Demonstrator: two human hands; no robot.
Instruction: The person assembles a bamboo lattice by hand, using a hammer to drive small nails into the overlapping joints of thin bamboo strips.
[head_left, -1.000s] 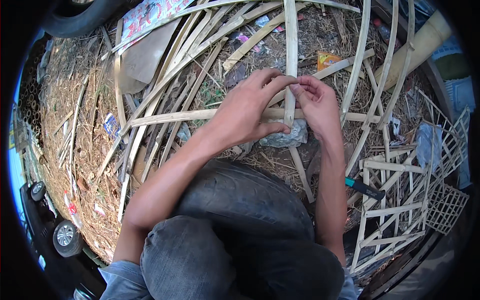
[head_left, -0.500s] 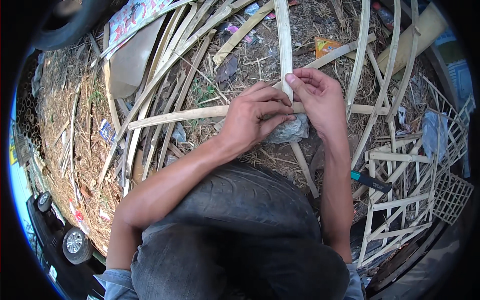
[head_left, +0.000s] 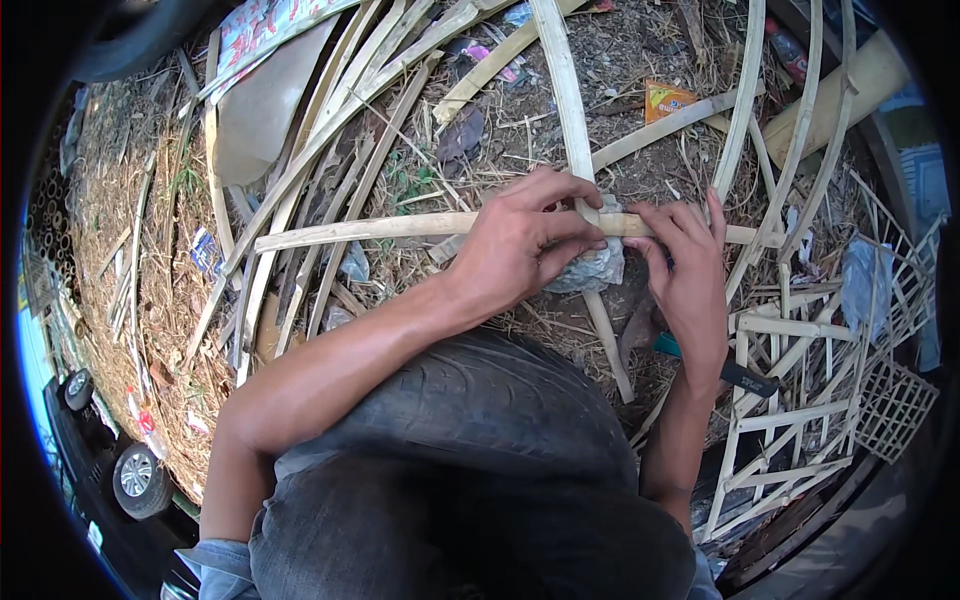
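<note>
At the far left a clear bottle with a red band is lying on the straw; its contents are too small to tell. A blue packet is resting beside the strip pile, whatever it holds not showing. The cross strip is running rightward from the pile, passing over a stone beyond the tyre. The left hand is pinching it between fingers and thumb above the stone, where the long strip is meeting it. The right hand is gripping the cross strip just right of there, fingertips above and thumb below. Farther off, an orange packet is lying on the ground. A dark tool handle is showing beside the right forearm. Another bottle is lying near the top, and a bluish bag is resting by the lattice; I cannot tell what either is holding.
</note>
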